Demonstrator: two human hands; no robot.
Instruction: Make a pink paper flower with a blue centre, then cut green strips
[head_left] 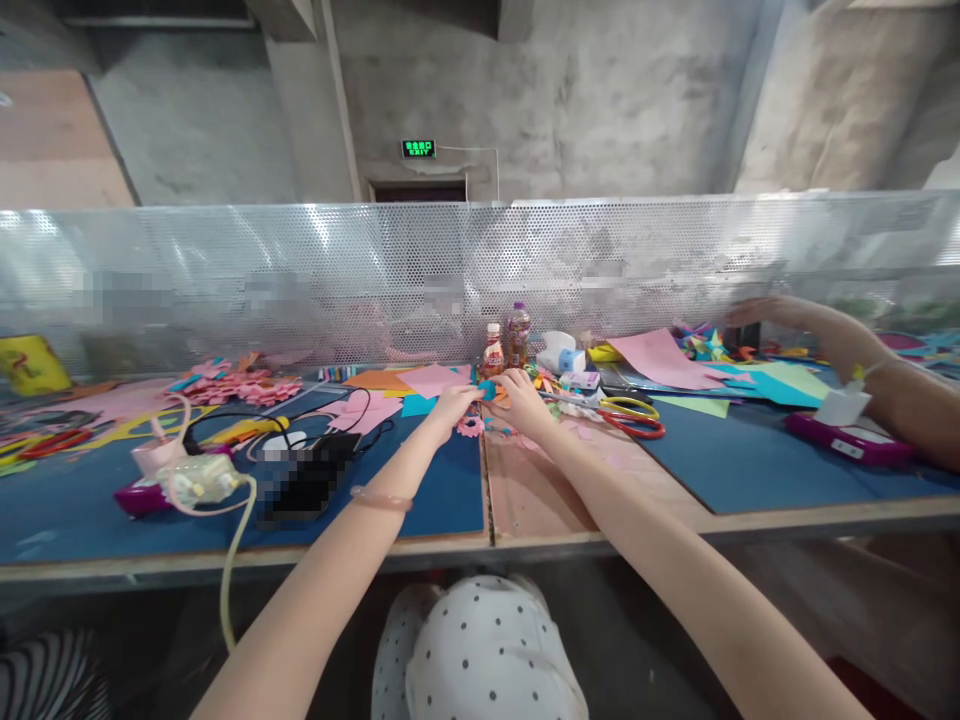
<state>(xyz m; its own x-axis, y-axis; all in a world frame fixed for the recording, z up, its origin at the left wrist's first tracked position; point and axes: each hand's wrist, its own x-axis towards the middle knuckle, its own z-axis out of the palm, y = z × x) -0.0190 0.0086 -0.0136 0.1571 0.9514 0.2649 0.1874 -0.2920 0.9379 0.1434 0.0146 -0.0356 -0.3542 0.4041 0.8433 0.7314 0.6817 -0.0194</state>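
Observation:
My left hand (454, 408) and my right hand (520, 400) meet near the middle of the table, fingers closed. Between their fingertips they hold a small blue paper piece (488, 389); its exact shape is partly hidden. Just under my left fingers is a pink scalloped paper piece (471, 426). To the right of my right hand lie scissors with yellow and red handles (634, 418). Pink paper sheets (360, 412) are spread left of my hands.
Two bottles (517, 335) and a tissue pack (562, 355) stand behind my hands. At left are a phone (311, 478), cables and a power adapter (199, 478). Another person's arm (847, 345) reaches in from the right, near a purple glue gun-like device (847, 440).

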